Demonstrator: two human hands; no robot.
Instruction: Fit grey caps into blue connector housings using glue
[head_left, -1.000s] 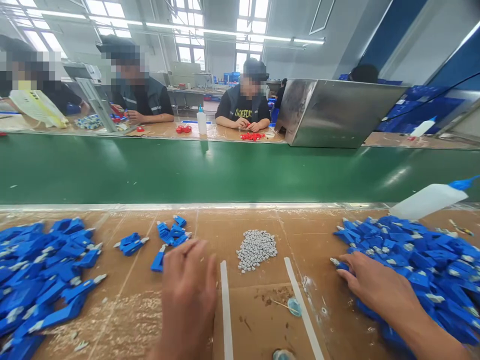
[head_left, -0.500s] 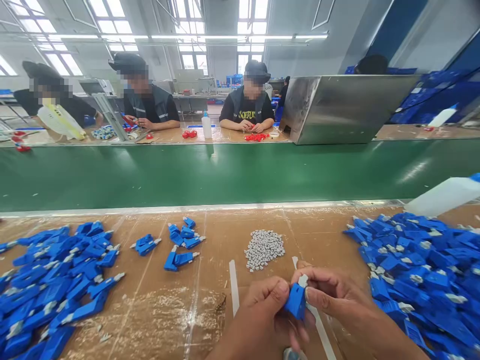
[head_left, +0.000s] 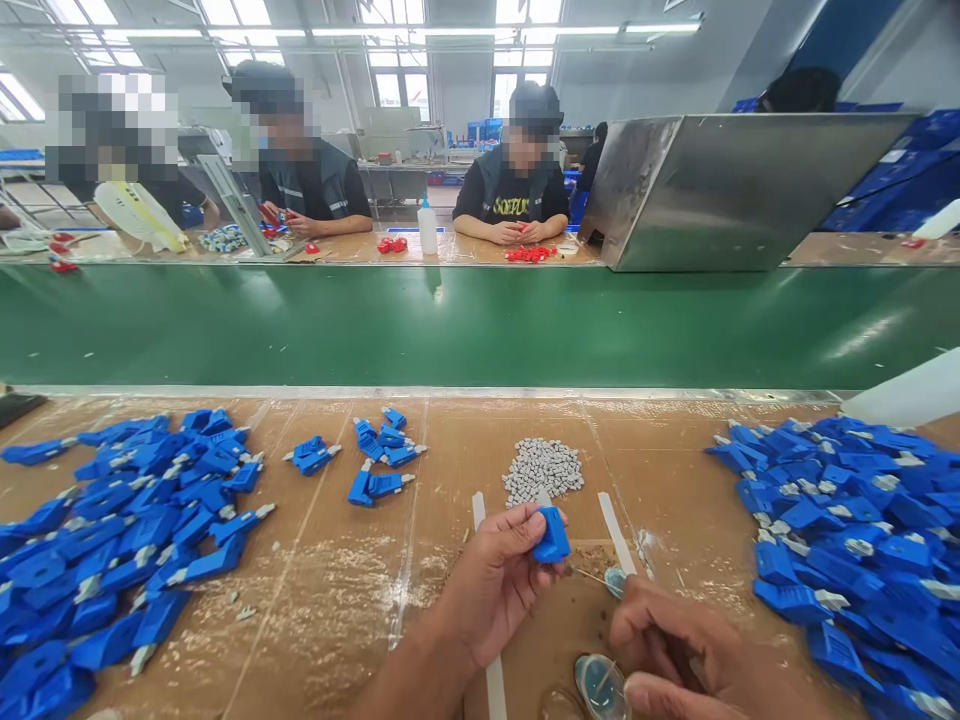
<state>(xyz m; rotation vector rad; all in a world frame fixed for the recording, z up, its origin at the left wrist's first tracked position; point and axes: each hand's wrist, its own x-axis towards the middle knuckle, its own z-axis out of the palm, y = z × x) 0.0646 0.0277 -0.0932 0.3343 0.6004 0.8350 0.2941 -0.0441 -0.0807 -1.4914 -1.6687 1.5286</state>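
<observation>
My left hand (head_left: pixel 499 570) pinches a blue plastic part (head_left: pixel 553 540) with a whitish tip pointing up. Lower right, my right hand (head_left: pixel 682 640) is loosely curled, its thumb apart from the fingers, and no object shows between them. Close to that thumb sits a small clear dish (head_left: pixel 600 688) with bluish contents and a thin stick in it. A second thin stick (head_left: pixel 592 577) lies by a small round bluish piece (head_left: pixel 615 582) near my right fingers. Just beyond my left hand spreads a pile of small grey pieces (head_left: pixel 544 468).
Blue parts with pale tips form a large heap at left (head_left: pixel 135 530) and another at right (head_left: pixel 862 540). Between lie small clusters (head_left: pixel 390 440). White tape strips (head_left: pixel 616 535) mark the cardboard. Across the green belt (head_left: pixel 450 325), several people handle red parts beside a metal housing (head_left: pixel 750 190).
My right hand has let go of the blue part and moved down and right to the dish. My left hand has moved slightly left and up with the part. The view has shifted.
</observation>
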